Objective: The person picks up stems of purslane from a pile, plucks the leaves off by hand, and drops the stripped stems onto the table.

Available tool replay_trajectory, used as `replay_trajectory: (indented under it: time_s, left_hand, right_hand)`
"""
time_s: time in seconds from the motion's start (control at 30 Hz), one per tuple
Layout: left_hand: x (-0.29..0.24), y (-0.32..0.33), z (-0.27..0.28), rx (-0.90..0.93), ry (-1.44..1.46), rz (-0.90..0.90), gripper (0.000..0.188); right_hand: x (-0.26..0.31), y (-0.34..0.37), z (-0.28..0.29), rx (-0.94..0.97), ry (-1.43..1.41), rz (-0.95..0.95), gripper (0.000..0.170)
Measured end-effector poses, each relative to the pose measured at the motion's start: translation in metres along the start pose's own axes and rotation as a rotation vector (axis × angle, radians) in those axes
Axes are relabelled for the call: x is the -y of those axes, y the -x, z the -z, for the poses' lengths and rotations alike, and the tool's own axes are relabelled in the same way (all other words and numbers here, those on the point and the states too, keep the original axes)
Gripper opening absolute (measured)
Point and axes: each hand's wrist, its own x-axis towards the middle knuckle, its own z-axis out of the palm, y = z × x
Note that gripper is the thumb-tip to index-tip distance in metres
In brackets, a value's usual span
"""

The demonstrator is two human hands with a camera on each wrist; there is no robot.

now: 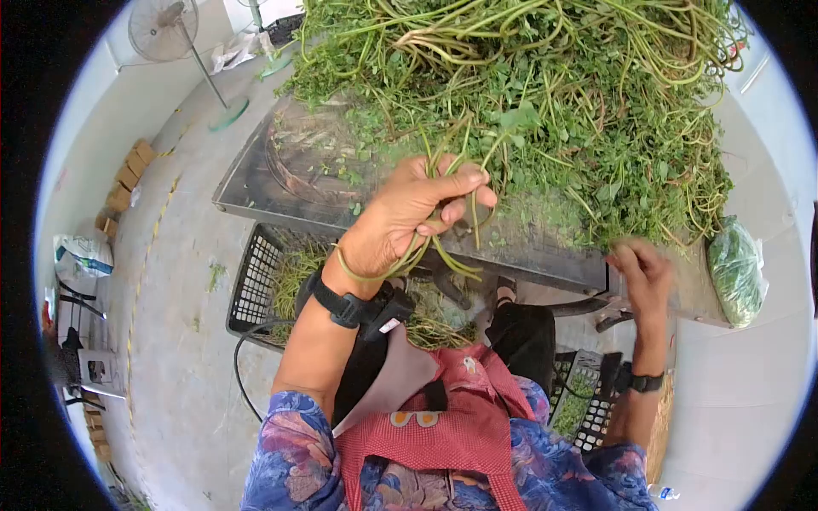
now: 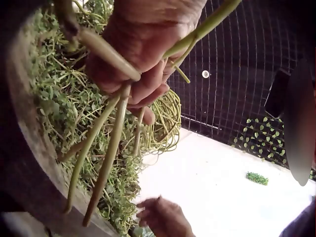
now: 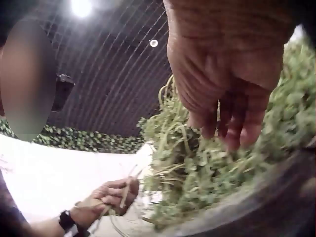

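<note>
My left hand [image 1: 409, 209] grips several long green stems [image 2: 109, 163] over the front edge of the table. The stems stick out above the thumb and trail below the fingers, one curving back across the wrist. At the table's front right, my right hand [image 1: 643, 277] hangs beside a big pile of leafy stems [image 1: 579, 128], its fingers loosely bent. In the right wrist view nothing shows between the fingers [image 3: 237, 123] of that hand, which overlap the greens behind them.
The dark wooden table [image 1: 294, 170] bears the heap. A clear bag of greens [image 1: 736, 272] sits at its right corner. Below stand a black crate [image 1: 254, 281] with stems at left and another crate [image 1: 588, 400] at right. A fan [image 1: 170, 30] stands at the back left.
</note>
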Motion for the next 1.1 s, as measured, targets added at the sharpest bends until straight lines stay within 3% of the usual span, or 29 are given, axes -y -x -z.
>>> replay_trajectory:
  time_s: [0.1, 0.17, 0.2, 0.27, 0.3, 0.37, 0.4, 0.53, 0.87, 0.97, 1.03, 1.1]
  left_hand:
    - [0.001, 0.0, -0.003, 0.014, 0.015, 0.013, 0.016]
    - [0.0, 0.002, -0.003, 0.01, 0.01, 0.044, 0.016]
    - [0.0, 0.002, -0.002, 0.017, -0.002, 0.051, 0.016]
    - [-0.004, 0.004, -0.003, 0.029, -0.024, 0.071, 0.017]
    - [-0.006, 0.005, -0.003, 0.041, -0.044, 0.094, 0.019]
    - [-0.004, 0.004, -0.001, 0.041, -0.055, 0.09, 0.019]
    - [-0.004, 0.004, -0.001, 0.035, -0.082, 0.082, 0.019]
    - [-0.002, 0.004, -0.003, 0.03, -0.112, 0.087, 0.02]
    - [0.008, -0.001, -0.009, 0.005, -0.135, 0.031, 0.018]
    - [0.01, -0.002, -0.007, -0.018, -0.155, 0.039, 0.017]
    - [0.011, -0.003, -0.006, -0.08, -0.197, 0.054, 0.015]
    - [0.009, 0.0, -0.004, -0.086, -0.187, 0.062, 0.016]
  right_hand:
    - [0.048, -0.036, -0.049, 0.137, -0.411, 0.034, 0.03]
    - [0.072, -0.052, -0.073, 0.21, -0.628, 0.025, 0.044]
    - [0.077, -0.058, -0.083, 0.21, -0.63, 0.029, 0.044]
    - [0.079, -0.068, -0.1, 0.274, -1.127, -0.223, 0.055]
    - [0.077, -0.072, -0.104, 0.274, -1.128, -0.222, 0.055]
    - [0.076, -0.078, -0.109, 0.498, -1.302, -0.173, 0.058]
    - [0.076, -0.078, -0.11, 0.444, -1.268, -0.178, 0.044]
    - [0.074, -0.078, -0.109, 0.316, -1.082, -0.197, 0.024]
    - [0.081, -0.069, -0.116, 0.428, -0.936, -0.13, 0.022]
    - [0.073, -0.071, -0.114, 0.441, -0.763, -0.088, 0.017]
    - [0.069, -0.074, -0.109, 0.315, -0.306, 0.066, 0.014]
    - [0.045, -0.083, -0.098, 0.232, -0.371, 0.063, 0.014]
